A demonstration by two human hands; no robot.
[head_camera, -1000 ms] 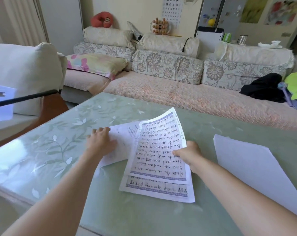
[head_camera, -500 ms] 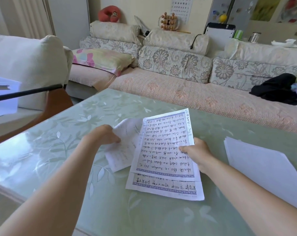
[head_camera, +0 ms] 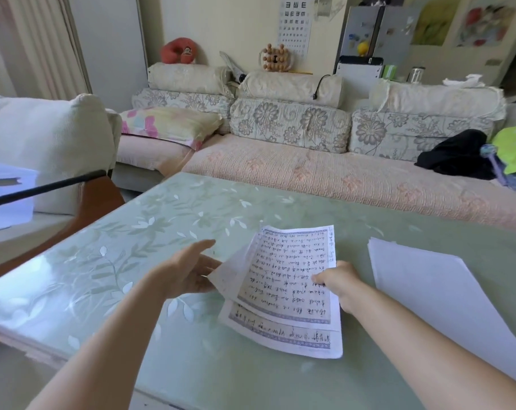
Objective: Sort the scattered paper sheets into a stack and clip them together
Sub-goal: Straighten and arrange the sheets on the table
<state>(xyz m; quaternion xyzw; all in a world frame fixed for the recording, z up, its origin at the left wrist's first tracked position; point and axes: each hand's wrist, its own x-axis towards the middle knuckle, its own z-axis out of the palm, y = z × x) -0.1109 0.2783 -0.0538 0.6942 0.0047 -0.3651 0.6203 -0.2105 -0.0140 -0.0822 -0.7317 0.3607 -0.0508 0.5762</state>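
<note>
Legend: Living room, far field, 12 o'clock: long sofa with beige floral cushions [head_camera: 292, 125]. Near field: pale green glass-topped table with a white leaf pattern [head_camera: 132, 261], which carries all the paper.

Reader: Where does the paper lie, and why so?

Legend: At 3 o'clock on the table is a pile of blank white sheets [head_camera: 428, 291], flat and well apart from both hands. Its 4 o'clock corner runs out of frame, and its count cannot be told. At centre, three sheets overlap. The blue-bordered handwritten top sheet [head_camera: 292, 273] covers a second bordered handwritten sheet [head_camera: 280, 335], which shows as a strip at 6 o'clock. A plain pale sheet [head_camera: 230, 276] projects at 9 o'clock, raised off the glass. Judged: edges are being brought together, with stacking partly done and clipping not begun.

Reader: And the hands?

Legend: The right hand [head_camera: 339, 281], at 3 o'clock of the top sheet, pinches its edge with the thumb above, presumably to anchor the layers while they are squared. The left hand [head_camera: 188, 270], at 9 o'clock, is spread wide with the thumb raised and the palm toward the paper.

Reader: What stays unresolved?

Legend: The left fingertips pass behind the raised sheet, so contact cannot be told. How many sheets the right pinch takes in is hidden. The script is too small to read. No clip is in view.
</note>
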